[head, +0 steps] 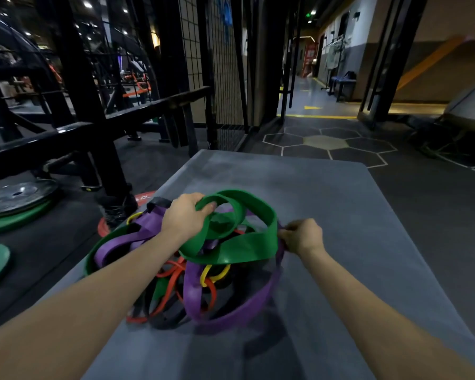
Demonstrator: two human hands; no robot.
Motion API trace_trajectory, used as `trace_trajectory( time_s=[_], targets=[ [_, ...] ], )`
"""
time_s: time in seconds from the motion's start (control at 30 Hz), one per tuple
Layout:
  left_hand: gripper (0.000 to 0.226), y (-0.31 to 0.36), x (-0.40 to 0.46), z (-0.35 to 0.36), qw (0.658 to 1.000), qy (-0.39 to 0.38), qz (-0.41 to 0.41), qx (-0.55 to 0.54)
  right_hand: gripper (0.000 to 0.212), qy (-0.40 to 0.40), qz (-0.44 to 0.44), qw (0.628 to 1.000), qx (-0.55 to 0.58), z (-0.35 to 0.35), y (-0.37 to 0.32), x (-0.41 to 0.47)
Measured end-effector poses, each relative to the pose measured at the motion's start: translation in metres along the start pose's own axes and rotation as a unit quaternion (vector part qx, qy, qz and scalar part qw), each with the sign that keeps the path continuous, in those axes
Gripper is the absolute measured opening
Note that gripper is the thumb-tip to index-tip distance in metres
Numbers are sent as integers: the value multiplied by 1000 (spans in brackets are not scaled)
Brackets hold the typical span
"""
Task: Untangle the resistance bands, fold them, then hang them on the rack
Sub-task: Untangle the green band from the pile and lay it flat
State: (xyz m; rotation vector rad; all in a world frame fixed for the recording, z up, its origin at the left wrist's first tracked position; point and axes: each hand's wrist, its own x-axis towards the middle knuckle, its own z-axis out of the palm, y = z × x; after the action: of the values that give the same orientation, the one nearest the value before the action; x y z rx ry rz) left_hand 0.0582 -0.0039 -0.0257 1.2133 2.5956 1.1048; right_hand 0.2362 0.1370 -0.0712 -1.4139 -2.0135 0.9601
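Gripping the wide green band [231, 250] at the top of the tangle, left hand [184, 215] has fingers curled round it. Right hand [302, 237] pinches the purple band [247, 305] at the pile's right side. Pile of bands, including red [173, 272], yellow [214, 275] and black [167, 316], sits toward the left edge of the grey tabletop [327, 201]. Weight plates [14, 198] lie on the floor left of it.

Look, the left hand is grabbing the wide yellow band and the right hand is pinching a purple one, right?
Not quite. In the head view the left hand grips the wide green band, not a yellow one. The right hand does pinch a purple band.
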Motion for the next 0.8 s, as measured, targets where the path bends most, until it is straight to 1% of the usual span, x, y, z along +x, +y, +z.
trace_trajectory(
  time_s=[0.07,0.2,0.23,0.3,0.33,0.37,0.47,0.5,0.57,0.6,0.67,0.7,0.77,0.8],
  targets=[
    [36,8,1,0,1000,-10,-11,-5,13,35,-31,999,1,-26,-8,-4],
    [24,31,1,-4,999,-19,-20,-21,18,81,-96,992,7,-74,-38,-14],
    [24,37,-1,-5,1000,-19,-18,-18,18,88,-111,990,8,-81,-47,-16],
    [32,50,-5,-7,1000,-20,-1,-8,19,100,-143,985,1,-91,-63,-21],
    [35,56,-9,-8,1000,-27,16,-1,19,106,-157,982,-6,-93,-71,-24],
    [34,62,-12,-9,998,-40,39,9,19,114,-172,978,-12,-94,-78,-27],
    [8,78,-21,-10,991,-91,99,3,23,123,-221,967,-34,-89,-93,-38],
    [10,82,-23,-10,989,-98,108,-19,27,112,-240,963,-44,-85,-96,-43],
    [9,86,-25,-12,985,-107,97,-96,34,78,-286,953,-61,-76,-98,-52],
    [8,86,-27,-14,981,-111,81,-139,36,52,-303,950,-62,-72,-97,-55],
    [13,81,-29,-19,967,-127,32,-219,39,-18,-318,947,-49,-71,-95,-59],
    [19,78,-32,-20,958,-135,9,-253,34,-56,-325,943,-46,-73,-94,-58],
    [29,74,-35,-22,935,-147,-22,-323,19,-110,-341,933,-32,-77,-93,-59],
    [31,74,-38,-24,920,-154,-28,-358,23,-124,-350,928,-21,-79,-94,-60]
  ],
)
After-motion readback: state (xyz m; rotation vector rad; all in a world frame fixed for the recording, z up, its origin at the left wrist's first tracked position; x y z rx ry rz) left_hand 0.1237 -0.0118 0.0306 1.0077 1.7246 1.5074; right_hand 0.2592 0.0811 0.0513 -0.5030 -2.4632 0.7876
